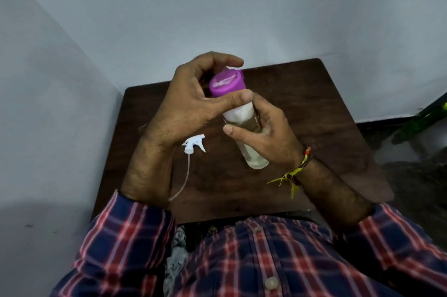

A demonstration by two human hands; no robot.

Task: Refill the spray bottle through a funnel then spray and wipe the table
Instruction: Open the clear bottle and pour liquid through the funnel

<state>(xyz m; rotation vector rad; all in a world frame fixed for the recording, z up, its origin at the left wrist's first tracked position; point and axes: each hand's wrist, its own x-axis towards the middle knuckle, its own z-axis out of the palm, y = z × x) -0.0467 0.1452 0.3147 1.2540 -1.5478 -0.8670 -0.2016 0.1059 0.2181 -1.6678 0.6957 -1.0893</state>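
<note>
Above the small dark wooden table (326, 108) I hold a clear bottle (244, 117) with a purple cap (226, 82). My right hand (263, 134) is wrapped around the bottle's body. My left hand (191, 100) has its thumb and fingers on the purple cap. The bottle is tilted, cap toward the far left. A white spray trigger head (193, 144) with its long thin dip tube (185, 178) lies flat on the table under my left wrist. No funnel or cloth shows.
The table stands in a corner of pale blue-grey walls (217, 6). Beyond its right edge is dark floor with a green object (420, 117). My checked shirt (266, 260) fills the bottom of the view.
</note>
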